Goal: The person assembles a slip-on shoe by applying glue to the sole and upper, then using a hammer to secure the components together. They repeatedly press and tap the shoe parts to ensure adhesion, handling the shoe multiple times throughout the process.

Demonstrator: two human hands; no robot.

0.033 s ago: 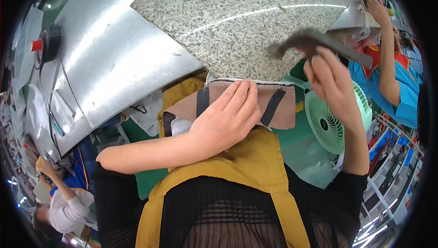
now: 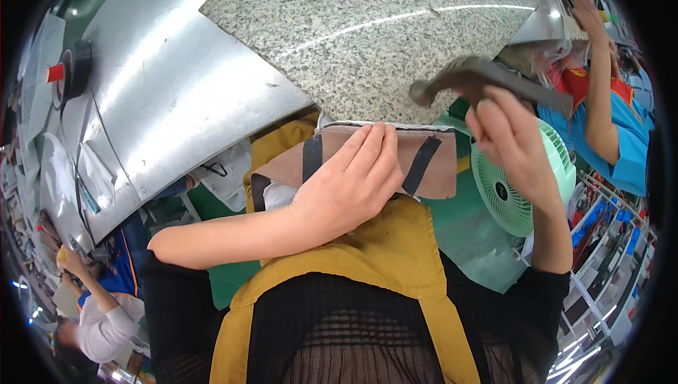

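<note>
In my lap, up against the granite's near edge, rests a dusty-pink leather piece [image 2: 439,165] with black strips across it. It looks like part of a bag, with a pale edge and white stuffing showing. My left hand [image 2: 357,172] lies flat over its middle, fingers straight and reaching to the far edge. To the right, my right hand [image 2: 510,140] is closed round the handle of a hammer [image 2: 487,77]. The hammer is raised and a little blurred, its head over the right part of the granite slab [image 2: 353,38]. Most of the handle is hidden by my fingers.
A sheet-metal table top [image 2: 176,94] borders the granite on the left, with a black reel [image 2: 76,73] on it. A mint-green fan [image 2: 503,190] stands below my right hand. One co-worker in blue [image 2: 625,130] is at the right, another person [image 2: 109,327] at lower left.
My right hand has come down slightly with the hammer, and the hammer's head has shifted a little down and to the left. My left hand and the leather piece stay in place.
</note>
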